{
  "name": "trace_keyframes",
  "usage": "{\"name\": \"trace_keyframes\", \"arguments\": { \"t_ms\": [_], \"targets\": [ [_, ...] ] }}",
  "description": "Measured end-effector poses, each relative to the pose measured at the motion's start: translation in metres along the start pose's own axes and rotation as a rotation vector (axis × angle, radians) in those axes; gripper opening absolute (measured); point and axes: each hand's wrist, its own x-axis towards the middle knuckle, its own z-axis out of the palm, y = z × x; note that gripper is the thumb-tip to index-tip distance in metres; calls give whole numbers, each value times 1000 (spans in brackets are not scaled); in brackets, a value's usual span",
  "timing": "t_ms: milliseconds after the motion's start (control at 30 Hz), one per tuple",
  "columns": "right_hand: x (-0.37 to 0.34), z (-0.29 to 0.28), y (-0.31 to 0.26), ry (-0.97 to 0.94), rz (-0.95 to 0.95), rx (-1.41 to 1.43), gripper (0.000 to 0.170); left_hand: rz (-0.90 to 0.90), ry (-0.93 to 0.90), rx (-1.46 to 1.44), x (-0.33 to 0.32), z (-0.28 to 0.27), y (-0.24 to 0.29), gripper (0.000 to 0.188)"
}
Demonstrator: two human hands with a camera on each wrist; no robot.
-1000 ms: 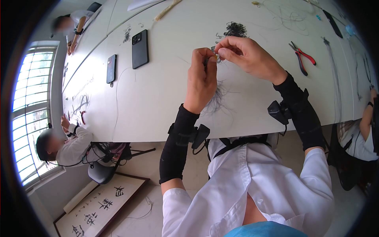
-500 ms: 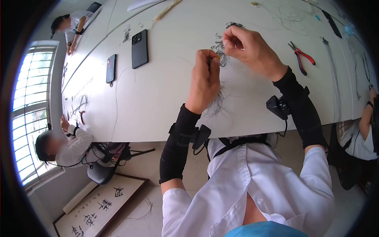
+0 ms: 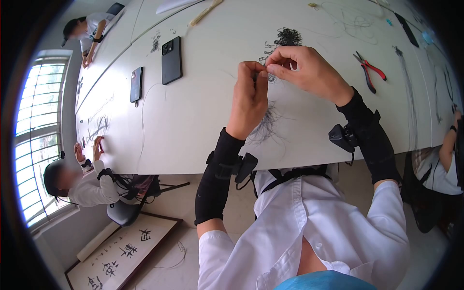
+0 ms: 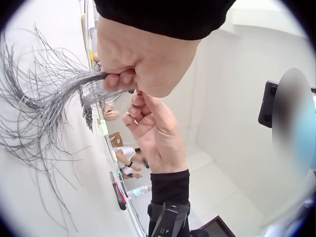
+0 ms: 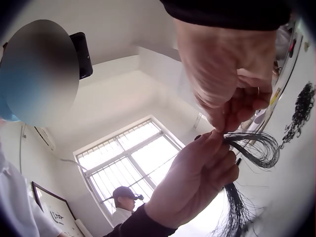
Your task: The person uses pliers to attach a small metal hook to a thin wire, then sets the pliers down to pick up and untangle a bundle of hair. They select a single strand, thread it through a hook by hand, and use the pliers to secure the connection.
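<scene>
My left hand [image 3: 247,104] grips a bundle of thin grey fishing lines [image 4: 59,91] in its curled fingers. Loose ends of the bundle fan out over the white table below the hand. In the right wrist view part of the bundle doubles back in a loop [image 5: 266,148] near the fingertips. My right hand [image 3: 311,72] meets the left at the fingertips, thumb and forefinger pinched together; I cannot tell what small thing they pinch. Just beyond the hands lies a pile of small black fish hooks [image 3: 289,36], with several loose hooks scattered toward the hands.
Red-handled pliers [image 3: 369,72] lie to the right on the table [image 3: 193,130]. A large dark phone [image 3: 171,60] and a smaller phone [image 3: 137,84] lie left. Coiled clear line [image 3: 355,21] spreads at the far right. Other people sit around the table.
My right hand moved away from the left, up and right over the hook pile, then came back to the left fingertips. The left hand stays nearly in place, still gripping the lines.
</scene>
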Motion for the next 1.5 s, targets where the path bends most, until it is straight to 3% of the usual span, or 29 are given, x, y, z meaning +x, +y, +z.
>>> {"name": "trace_keyframes", "arguments": {
  "t_ms": [133,233,433,733,933,1133,1500],
  "targets": [
    [0,4,-2,-8,-8,-79,15,-16,-6,2,-1,1,-5,12],
    [0,1,-4,-80,84,28,16,-24,-27,-10,-1,-1,-5,13],
    [-1,-1,9,-206,267,509,21,-69,-55,-184,-3,-3,3,14],
    [-11,11,16,-165,360,720,23,-66,-38,-119,-3,-3,-6,13],
    [-15,16,15,-150,345,698,22,-74,0,-169,-3,-1,-10,16],
    [-19,27,28,16,224,491,21,-94,72,-271,1,3,-11,21],
    [-25,29,25,20,185,408,18,-211,92,-206,3,-4,-9,25]
  ]
}}
